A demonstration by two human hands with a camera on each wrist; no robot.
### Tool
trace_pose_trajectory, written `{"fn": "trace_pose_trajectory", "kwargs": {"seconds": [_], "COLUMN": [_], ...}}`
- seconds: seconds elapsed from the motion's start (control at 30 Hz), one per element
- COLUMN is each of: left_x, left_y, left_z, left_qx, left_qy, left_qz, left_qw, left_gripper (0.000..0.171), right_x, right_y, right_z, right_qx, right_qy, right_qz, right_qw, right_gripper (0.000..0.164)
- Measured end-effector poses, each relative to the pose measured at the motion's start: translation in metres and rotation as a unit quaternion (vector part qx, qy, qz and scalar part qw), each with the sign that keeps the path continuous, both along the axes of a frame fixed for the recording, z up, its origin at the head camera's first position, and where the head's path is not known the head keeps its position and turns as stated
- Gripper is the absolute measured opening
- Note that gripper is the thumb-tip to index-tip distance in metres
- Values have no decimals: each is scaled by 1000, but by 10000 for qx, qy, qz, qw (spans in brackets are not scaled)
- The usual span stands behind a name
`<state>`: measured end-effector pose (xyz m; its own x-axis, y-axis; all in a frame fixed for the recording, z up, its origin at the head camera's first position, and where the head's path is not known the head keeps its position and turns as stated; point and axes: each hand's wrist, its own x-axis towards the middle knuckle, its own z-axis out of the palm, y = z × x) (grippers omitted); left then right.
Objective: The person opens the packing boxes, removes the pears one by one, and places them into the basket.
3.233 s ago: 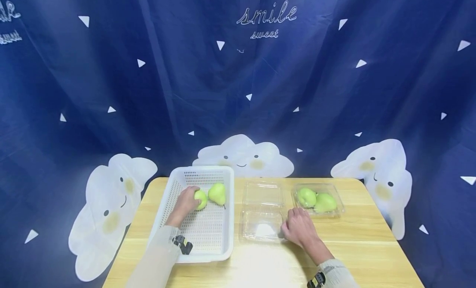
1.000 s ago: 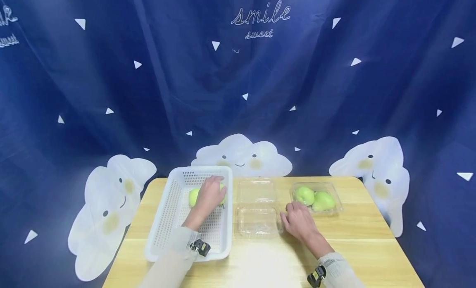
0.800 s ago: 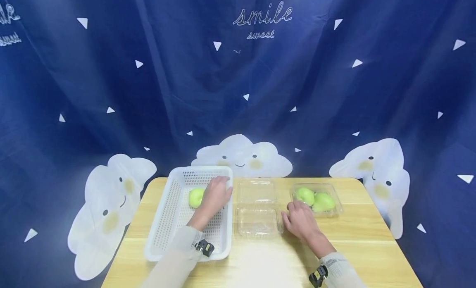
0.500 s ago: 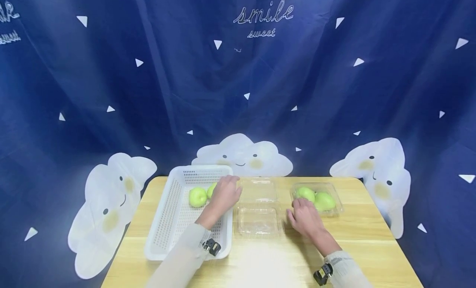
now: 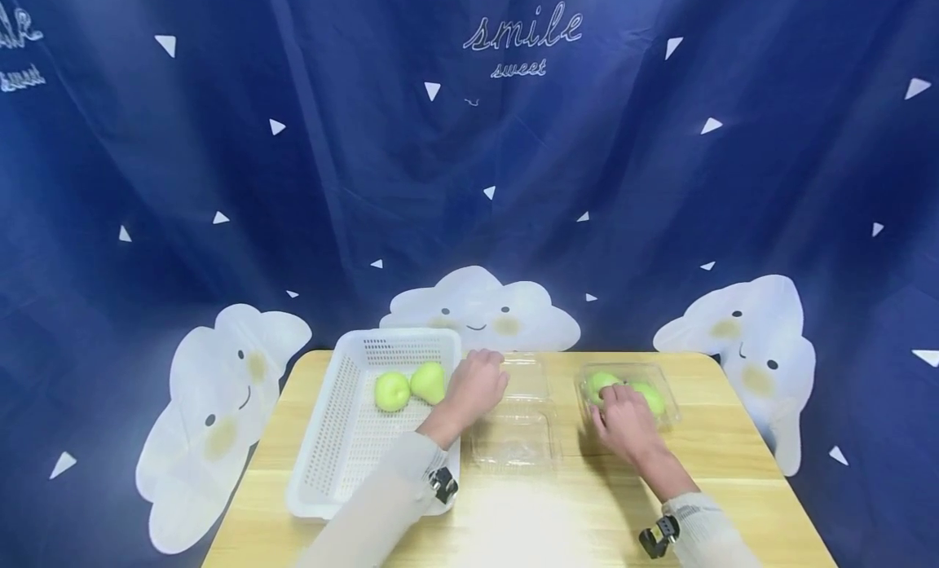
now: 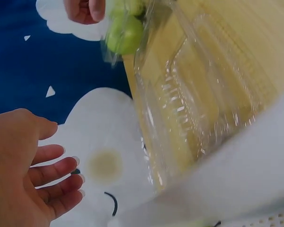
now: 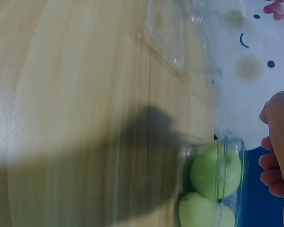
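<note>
My left hand (image 5: 477, 386) hovers over the right rim of the white basket (image 5: 308, 462), near the open clear plastic clamshell box (image 5: 513, 439). In the left wrist view its fingers (image 6: 57, 171) are loosely bent and hold nothing. A green apple (image 5: 392, 391) and a green pear (image 5: 428, 382) lie side by side in the basket. My right hand (image 5: 625, 421) is above a second clear box (image 5: 669, 401), partly covering the apple (image 5: 600, 384) and pear (image 5: 650, 397) inside. The right wrist view shows those fingers (image 7: 271, 176) loosely bent with nothing between them.
Everything stands on a light wooden table (image 5: 704, 486), whose back edge meets a dark blue curtain (image 5: 469, 209) with white clouds. The clamshell lies unfolded between the basket and the filled box.
My left hand has left the pear and moved right, out over the basket's rim. My right hand has moved from beside the open clamshell to above the filled box.
</note>
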<state>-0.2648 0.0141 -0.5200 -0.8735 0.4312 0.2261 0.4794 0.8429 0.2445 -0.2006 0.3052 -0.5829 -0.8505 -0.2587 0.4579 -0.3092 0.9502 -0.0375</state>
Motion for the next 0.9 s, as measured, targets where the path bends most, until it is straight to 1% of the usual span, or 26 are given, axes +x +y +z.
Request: {"fn": "trace_pose_trajectory", "kwargs": {"seconds": [0.07,0.2,0.3,0.47,0.6,0.7,0.8,0.9], "left_x": [0,0,-1,-3,-4,-4,-3,-3], "left_y": [8,23,33,47,58,68,77,84], "left_z": [-2,-5,-7,-15,-19,-23,-29,-34], "left_qx": [-110,-352,-408,-494,-537,-545,-591,-639], "left_qy": [102,167,-41,-225,-365,-552,-743,-845], "left_qz": [-60,-178,-161,-168,-217,-186,-135,-123], "left_qw": [9999,9991,9990,9984,9977,9968,9954,9943], "left_gripper": [32,30,31,32,35,36,39,40], "right_x": [0,-1,-3,-5,-6,-6,-6,-6], "right_y": [6,18,25,37,51,63,73,80], "right_z": [1,3,3,6,7,5,4,7], "right_qx": [1,8,58,152,152,134,160,212], "right_qy": [-19,-79,-16,162,96,-64,-37,74], "right_qz": [-49,-201,-239,-222,-369,-533,-626,-667], "right_qw": [10000,9998,9997,9995,9992,9985,9979,9975], "right_gripper": [26,26,25,23,22,23,24,24]}}
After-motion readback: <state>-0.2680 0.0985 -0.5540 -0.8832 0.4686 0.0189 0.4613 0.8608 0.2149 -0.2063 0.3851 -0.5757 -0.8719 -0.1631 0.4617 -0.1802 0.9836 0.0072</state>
